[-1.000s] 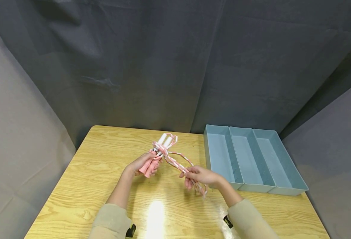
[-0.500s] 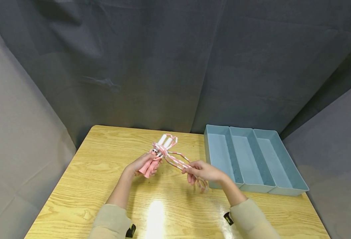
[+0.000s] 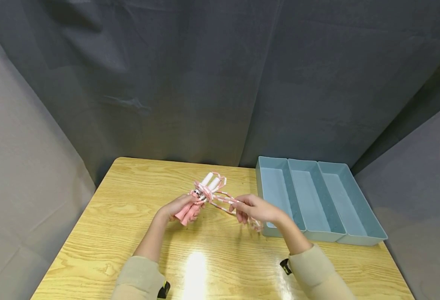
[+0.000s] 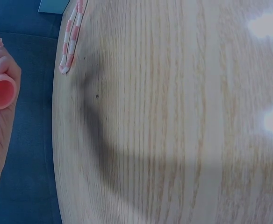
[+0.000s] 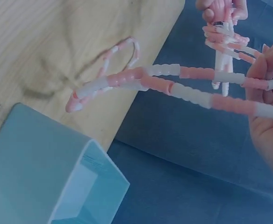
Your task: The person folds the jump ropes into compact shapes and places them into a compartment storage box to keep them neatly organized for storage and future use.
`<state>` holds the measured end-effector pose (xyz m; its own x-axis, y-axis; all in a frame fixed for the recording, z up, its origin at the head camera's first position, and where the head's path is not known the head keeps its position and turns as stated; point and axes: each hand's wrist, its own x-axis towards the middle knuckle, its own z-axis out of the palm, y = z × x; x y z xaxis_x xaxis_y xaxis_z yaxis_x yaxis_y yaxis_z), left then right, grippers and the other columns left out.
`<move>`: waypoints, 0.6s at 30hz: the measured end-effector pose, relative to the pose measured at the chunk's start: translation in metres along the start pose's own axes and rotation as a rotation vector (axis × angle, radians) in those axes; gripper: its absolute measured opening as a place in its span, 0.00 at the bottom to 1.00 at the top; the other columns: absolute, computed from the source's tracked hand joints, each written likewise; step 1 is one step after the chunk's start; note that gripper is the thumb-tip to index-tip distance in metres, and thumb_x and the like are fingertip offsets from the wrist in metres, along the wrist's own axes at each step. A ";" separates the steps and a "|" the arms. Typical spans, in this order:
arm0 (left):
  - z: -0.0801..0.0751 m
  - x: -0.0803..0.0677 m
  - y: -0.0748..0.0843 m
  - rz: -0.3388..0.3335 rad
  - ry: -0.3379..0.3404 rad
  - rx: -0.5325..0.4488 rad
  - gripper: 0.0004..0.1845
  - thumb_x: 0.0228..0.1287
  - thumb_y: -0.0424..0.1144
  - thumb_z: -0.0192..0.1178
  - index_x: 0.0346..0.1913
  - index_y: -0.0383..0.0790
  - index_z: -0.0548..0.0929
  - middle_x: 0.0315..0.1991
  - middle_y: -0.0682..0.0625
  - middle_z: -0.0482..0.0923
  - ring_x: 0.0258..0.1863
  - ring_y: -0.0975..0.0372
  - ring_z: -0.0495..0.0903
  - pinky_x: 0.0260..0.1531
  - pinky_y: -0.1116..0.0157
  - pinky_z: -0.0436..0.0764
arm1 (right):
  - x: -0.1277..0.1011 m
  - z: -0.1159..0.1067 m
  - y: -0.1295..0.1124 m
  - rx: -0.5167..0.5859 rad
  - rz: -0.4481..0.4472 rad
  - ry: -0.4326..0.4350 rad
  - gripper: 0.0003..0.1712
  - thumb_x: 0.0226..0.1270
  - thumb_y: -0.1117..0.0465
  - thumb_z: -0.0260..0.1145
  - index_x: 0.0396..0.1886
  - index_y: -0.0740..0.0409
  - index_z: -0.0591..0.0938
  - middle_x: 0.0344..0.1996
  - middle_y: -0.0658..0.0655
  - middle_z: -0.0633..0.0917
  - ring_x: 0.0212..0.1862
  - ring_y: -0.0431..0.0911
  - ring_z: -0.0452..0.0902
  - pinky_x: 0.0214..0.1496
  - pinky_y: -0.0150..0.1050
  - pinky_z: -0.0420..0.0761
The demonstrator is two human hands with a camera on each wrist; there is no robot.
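The skipping rope [image 3: 208, 192] is showing only in part, its pink handles half covered by the left hand [image 3: 182, 206], whose fingers are curling round them above the table [image 3: 103, 225], while the beaded cord is running across to the right hand [image 3: 255, 208], which is pinching its strands. The left wrist view is catching just a handle end and a cord loop. The blue tray [image 3: 319, 204] is sitting just beside the right hand, leaving open tabletop to the left and front
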<state>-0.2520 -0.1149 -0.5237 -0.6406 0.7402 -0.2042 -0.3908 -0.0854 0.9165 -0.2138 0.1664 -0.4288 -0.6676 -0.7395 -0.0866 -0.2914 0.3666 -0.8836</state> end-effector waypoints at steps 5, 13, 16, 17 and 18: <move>0.000 0.001 -0.002 -0.050 0.067 0.071 0.15 0.64 0.42 0.41 0.40 0.31 0.70 0.20 0.52 0.72 0.16 0.66 0.71 0.17 0.71 0.72 | 0.002 -0.001 -0.010 -0.082 -0.013 0.002 0.15 0.72 0.67 0.44 0.35 0.67 0.77 0.20 0.69 0.77 0.21 0.54 0.72 0.24 0.32 0.74; 0.003 -0.001 -0.002 -0.097 0.043 0.131 0.20 0.65 0.44 0.42 0.43 0.26 0.70 0.20 0.51 0.73 0.15 0.65 0.71 0.15 0.70 0.72 | 0.008 -0.007 -0.008 -0.189 -0.022 0.007 0.15 0.72 0.60 0.46 0.36 0.61 0.78 0.18 0.55 0.77 0.21 0.46 0.73 0.25 0.36 0.76; 0.004 -0.001 -0.002 -0.116 -0.009 0.143 0.17 0.65 0.43 0.41 0.41 0.29 0.71 0.19 0.50 0.72 0.15 0.65 0.70 0.14 0.69 0.71 | 0.010 -0.009 -0.008 -0.202 -0.034 -0.002 0.15 0.72 0.59 0.46 0.35 0.60 0.78 0.18 0.55 0.77 0.20 0.43 0.71 0.25 0.37 0.75; 0.004 -0.001 -0.002 -0.122 -0.029 0.143 0.16 0.65 0.43 0.41 0.40 0.31 0.71 0.19 0.50 0.71 0.15 0.65 0.70 0.14 0.69 0.71 | 0.010 -0.010 -0.009 -0.209 -0.039 -0.006 0.15 0.72 0.58 0.46 0.34 0.60 0.77 0.17 0.55 0.76 0.20 0.42 0.71 0.24 0.37 0.75; 0.004 -0.001 -0.002 -0.126 -0.049 0.143 0.16 0.65 0.43 0.41 0.39 0.31 0.71 0.19 0.50 0.71 0.15 0.65 0.69 0.14 0.69 0.71 | 0.011 -0.010 -0.010 -0.217 -0.045 -0.009 0.15 0.72 0.58 0.47 0.34 0.60 0.77 0.17 0.54 0.76 0.19 0.41 0.70 0.24 0.35 0.74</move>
<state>-0.2479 -0.1128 -0.5242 -0.5584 0.7708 -0.3067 -0.3655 0.1033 0.9251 -0.2252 0.1609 -0.4166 -0.6444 -0.7627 -0.0546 -0.4621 0.4453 -0.7669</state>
